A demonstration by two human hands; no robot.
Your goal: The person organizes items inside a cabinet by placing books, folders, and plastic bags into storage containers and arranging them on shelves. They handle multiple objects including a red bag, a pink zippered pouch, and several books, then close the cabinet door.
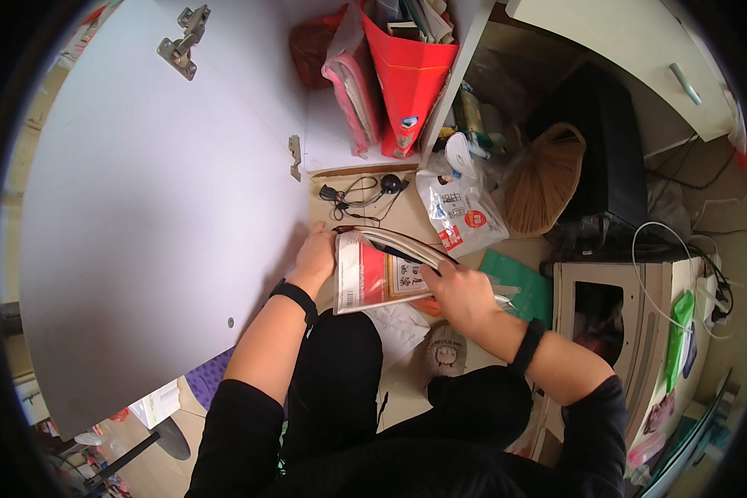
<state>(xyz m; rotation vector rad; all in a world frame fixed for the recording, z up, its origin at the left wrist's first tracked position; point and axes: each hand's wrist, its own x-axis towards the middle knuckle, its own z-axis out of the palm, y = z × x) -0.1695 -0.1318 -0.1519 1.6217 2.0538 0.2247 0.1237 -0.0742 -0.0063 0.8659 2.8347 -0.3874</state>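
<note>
In front of my knees is a stack of thin books or magazines (373,277), tilted. Its top cover is red and white with a framed panel of writing, and a clear plastic sleeve seems to wrap it. My right hand (467,292) grips the right end, fingers over the upper edge. At the left end, my left hand (316,258) closes around the side edge, its fingertips partly hidden. Just beyond the stack, a black cable with a small round black device (390,183) lies on the floor at the cabinet's foot.
A cabinet door (162,205) stands open at left. Inside the cabinet are a red paper holder (411,93) full of papers and a pink-edged plastic pouch (352,99). To the right are a white plastic bag (464,208), a brown paper bag (544,180), a green folder (516,277) and a beige computer case (647,280).
</note>
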